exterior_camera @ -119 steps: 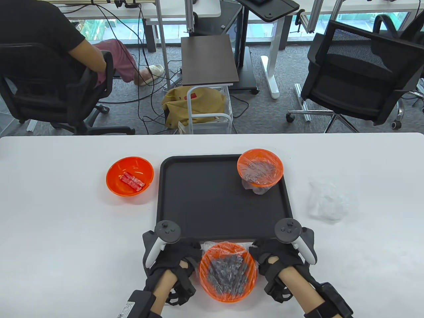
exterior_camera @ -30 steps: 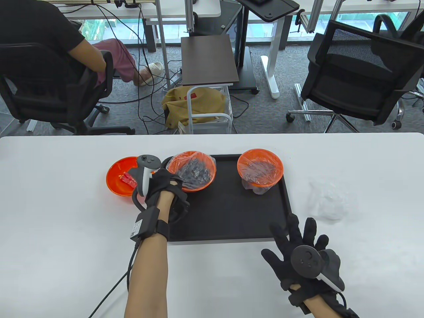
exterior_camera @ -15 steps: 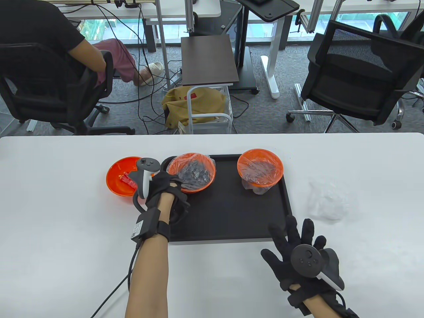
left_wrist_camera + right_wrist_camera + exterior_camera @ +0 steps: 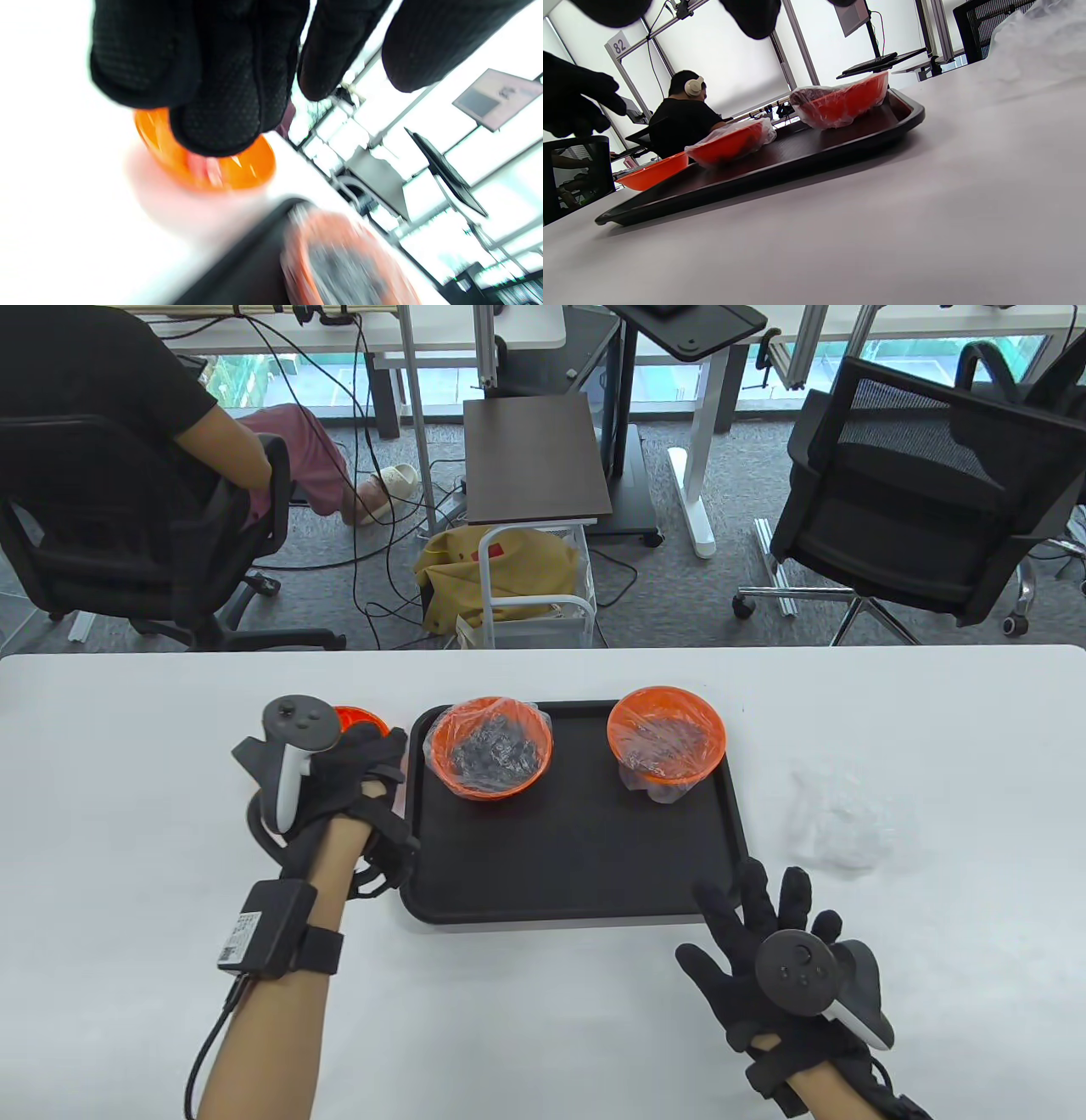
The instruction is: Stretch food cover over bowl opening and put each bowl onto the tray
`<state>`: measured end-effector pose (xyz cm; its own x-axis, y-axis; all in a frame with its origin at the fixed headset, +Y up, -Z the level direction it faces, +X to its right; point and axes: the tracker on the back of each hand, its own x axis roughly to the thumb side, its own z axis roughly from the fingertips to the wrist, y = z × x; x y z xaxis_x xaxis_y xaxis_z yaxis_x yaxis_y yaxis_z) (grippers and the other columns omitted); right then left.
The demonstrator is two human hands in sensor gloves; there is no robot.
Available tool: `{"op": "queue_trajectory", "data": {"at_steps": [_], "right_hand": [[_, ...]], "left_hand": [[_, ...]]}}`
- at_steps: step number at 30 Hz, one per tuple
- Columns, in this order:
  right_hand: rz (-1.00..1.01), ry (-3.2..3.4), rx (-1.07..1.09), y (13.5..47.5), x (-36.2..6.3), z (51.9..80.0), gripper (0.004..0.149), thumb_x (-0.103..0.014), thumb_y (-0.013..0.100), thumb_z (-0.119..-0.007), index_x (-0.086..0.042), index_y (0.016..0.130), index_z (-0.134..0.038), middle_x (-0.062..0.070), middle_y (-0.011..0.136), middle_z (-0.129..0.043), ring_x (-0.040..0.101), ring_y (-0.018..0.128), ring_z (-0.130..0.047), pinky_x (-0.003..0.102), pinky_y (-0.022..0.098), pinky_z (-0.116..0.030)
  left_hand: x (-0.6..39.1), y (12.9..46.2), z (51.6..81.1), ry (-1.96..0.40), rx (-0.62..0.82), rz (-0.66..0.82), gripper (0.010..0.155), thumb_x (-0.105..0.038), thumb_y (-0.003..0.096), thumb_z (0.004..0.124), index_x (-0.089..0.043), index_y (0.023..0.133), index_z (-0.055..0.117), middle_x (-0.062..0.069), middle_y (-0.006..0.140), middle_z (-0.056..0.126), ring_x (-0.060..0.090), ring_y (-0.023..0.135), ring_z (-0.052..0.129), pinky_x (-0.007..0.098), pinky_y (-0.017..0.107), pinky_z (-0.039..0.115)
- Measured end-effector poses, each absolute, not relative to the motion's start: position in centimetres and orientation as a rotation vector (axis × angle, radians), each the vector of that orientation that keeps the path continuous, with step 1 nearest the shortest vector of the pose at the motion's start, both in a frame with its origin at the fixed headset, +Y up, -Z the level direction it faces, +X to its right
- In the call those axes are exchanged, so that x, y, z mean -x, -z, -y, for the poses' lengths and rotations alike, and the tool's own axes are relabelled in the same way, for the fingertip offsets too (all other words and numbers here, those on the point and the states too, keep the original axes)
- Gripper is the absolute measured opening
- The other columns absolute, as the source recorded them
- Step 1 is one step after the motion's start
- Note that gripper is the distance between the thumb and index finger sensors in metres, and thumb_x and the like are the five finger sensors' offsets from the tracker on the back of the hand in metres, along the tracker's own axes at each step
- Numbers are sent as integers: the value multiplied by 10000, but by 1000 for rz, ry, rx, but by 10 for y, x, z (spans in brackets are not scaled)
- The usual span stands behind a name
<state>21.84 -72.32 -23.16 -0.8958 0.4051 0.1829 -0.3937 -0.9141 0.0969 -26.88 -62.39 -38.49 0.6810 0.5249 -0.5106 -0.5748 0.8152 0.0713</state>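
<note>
A black tray [image 4: 577, 848] carries two orange bowls with clear covers stretched over them, one at its back left [image 4: 490, 746] and one at its back right [image 4: 666, 734]. An uncovered orange bowl [image 4: 356, 719] with red pieces stands on the table left of the tray, mostly hidden under my left hand [image 4: 373, 742]. In the blurred left wrist view, the gloved fingers [image 4: 229, 97] hang just over that bowl [image 4: 250, 167], holding nothing. My right hand [image 4: 747, 916] lies flat with spread fingers on the table off the tray's front right corner.
A crumpled heap of clear food covers [image 4: 840, 819] lies on the white table right of the tray, also in the right wrist view [image 4: 1035, 42]. Beyond the table's far edge are office chairs, a small cart and a seated person.
My left hand has let go of the covered bowl on the tray's back left and moved left over the uncovered bowl. The right hand has barely shifted.
</note>
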Motion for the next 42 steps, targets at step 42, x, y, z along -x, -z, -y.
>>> {"op": "queue_trajectory", "data": {"at_steps": [42], "right_hand": [[-77,-2732,-315,236,-204,724,805,-733,510,-540,-326,1189,-388,183,1196,-135,639,931,15,817,504,-120]], "left_hand": [[345,415,758,-731,255,-910,670,-610,515,734,-184,1029,677,-13,642,1040,288,421,1092,341,294,954]]}}
